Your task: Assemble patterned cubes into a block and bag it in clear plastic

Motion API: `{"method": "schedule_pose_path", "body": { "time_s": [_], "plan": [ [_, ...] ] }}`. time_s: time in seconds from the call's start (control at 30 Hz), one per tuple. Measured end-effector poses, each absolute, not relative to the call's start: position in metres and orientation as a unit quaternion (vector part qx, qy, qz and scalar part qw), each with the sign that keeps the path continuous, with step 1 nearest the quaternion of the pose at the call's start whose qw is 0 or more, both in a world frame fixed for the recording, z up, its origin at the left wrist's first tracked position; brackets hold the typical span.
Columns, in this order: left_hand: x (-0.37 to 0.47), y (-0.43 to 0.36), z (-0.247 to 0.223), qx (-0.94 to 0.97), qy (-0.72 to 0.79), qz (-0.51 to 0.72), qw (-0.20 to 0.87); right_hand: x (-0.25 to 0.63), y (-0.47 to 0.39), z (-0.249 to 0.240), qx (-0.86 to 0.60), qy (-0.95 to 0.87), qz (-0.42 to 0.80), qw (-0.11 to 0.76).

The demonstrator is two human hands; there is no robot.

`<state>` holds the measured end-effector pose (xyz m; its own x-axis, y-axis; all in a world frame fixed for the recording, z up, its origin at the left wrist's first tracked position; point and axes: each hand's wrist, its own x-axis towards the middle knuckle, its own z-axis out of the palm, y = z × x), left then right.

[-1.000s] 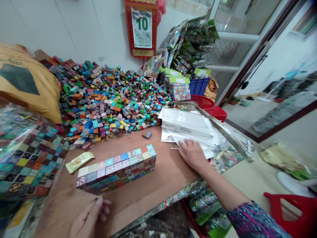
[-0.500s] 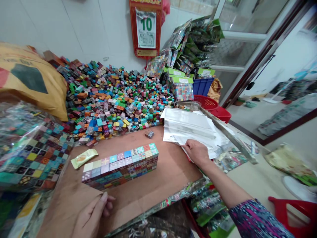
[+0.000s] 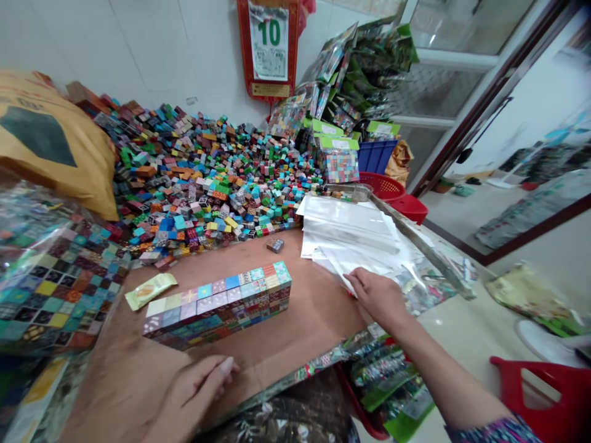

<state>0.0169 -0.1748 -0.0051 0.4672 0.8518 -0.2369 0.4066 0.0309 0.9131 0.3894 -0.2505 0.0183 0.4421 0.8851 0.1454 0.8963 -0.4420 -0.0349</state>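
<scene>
My right hand (image 3: 377, 298) is closed, thumb and fingers pinching the near edge of a thin clear plastic bag (image 3: 336, 261). That bag lifts a little from a stack of whitish plastic bags (image 3: 351, 223) on the right of the table. My left hand (image 3: 203, 386) rests low over the brown tabletop (image 3: 318, 301), fingers curled together, with nothing visible in them. Just beyond it stands a long block of small patterned cubes (image 3: 219, 307), apart from both hands. A single loose grey cube (image 3: 276, 245) lies behind the block.
A large heap of coloured cubes (image 3: 207, 178) fills the back. At left are a yellow sack (image 3: 60, 135), a bagged cube block (image 3: 64, 289) and a small wrapped packet (image 3: 151, 290). A wooden strip (image 3: 420, 243) edges the right side; filled packets (image 3: 383, 375) sit below.
My right hand has drawn a bag edge slightly out of the stack, toward me. My left hand has moved right along the near side of the cube block. The view has shifted slightly.
</scene>
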Motion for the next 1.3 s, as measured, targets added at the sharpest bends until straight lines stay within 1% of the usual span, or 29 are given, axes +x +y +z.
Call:
{"method": "schedule_pose_path", "body": {
  "time_s": [0.03,0.1,0.2,0.23,0.33,0.4,0.5,0.6,0.67,0.73,0.77,0.8,0.83,0.9,0.93,1.07,1.13,1.2,1.3],
  "plan": [
    [0.027,-0.176,-0.003,0.663,0.459,0.184,0.562,0.383,-0.258,0.016,-0.847,-0.525,-0.058,0.065],
    [0.05,-0.178,0.001,0.636,0.423,0.095,0.638,0.366,-0.273,0.009,-0.838,-0.533,-0.06,0.097],
    [0.086,-0.185,0.009,0.521,0.407,0.006,0.75,0.33,-0.292,-0.004,-0.821,-0.545,-0.039,0.164],
    [0.096,-0.188,0.012,0.483,0.407,-0.006,0.775,0.316,-0.298,-0.007,-0.816,-0.545,-0.014,0.194],
    [0.121,-0.199,0.016,0.39,0.384,-0.003,0.837,0.273,-0.311,-0.016,-0.783,-0.527,0.132,0.305],
    [0.13,-0.205,0.014,0.384,0.374,0.012,0.844,0.248,-0.317,-0.019,-0.746,-0.508,0.205,0.379],
    [0.136,-0.21,0.005,0.421,0.419,0.046,0.803,0.224,-0.323,-0.017,-0.679,-0.529,0.273,0.43],
    [0.135,-0.21,-0.001,0.415,0.452,0.059,0.788,0.23,-0.328,-0.01,-0.626,-0.57,0.31,0.433],
    [0.134,-0.21,-0.002,0.405,0.456,0.054,0.79,0.255,-0.333,-0.007,-0.638,-0.578,0.269,0.432],
    [0.133,-0.209,0.0,0.409,0.455,0.045,0.79,0.292,-0.337,-0.007,-0.713,-0.539,0.113,0.434],
    [0.133,-0.209,0.0,0.412,0.453,0.039,0.79,0.313,-0.338,-0.01,-0.761,-0.494,0.035,0.418],
    [0.132,-0.209,0.0,0.415,0.451,0.035,0.79,0.333,-0.339,-0.014,-0.799,-0.452,-0.013,0.398],
    [0.132,-0.209,-0.001,0.417,0.451,0.033,0.789,0.351,-0.339,-0.019,-0.815,-0.437,-0.015,0.379],
    [0.133,-0.209,-0.005,0.414,0.45,0.031,0.791,0.378,-0.337,-0.032,-0.828,-0.438,0.037,0.347],
    [0.133,-0.208,-0.007,0.413,0.449,0.029,0.792,0.386,-0.335,-0.038,-0.836,-0.434,0.04,0.334],
    [0.13,-0.207,-0.012,0.42,0.429,0.026,0.799,0.397,-0.327,-0.053,-0.886,-0.375,-0.017,0.274],
    [0.129,-0.207,-0.012,0.423,0.422,0.025,0.801,0.398,-0.324,-0.053,-0.9,-0.349,-0.019,0.26],
    [0.128,-0.208,-0.012,0.421,0.42,0.026,0.803,0.4,-0.323,-0.051,-0.894,-0.349,0.011,0.279],
    [0.128,-0.208,-0.011,0.418,0.417,0.031,0.807,0.399,-0.323,-0.049,-0.873,-0.314,0.041,0.372]
  ]
}}
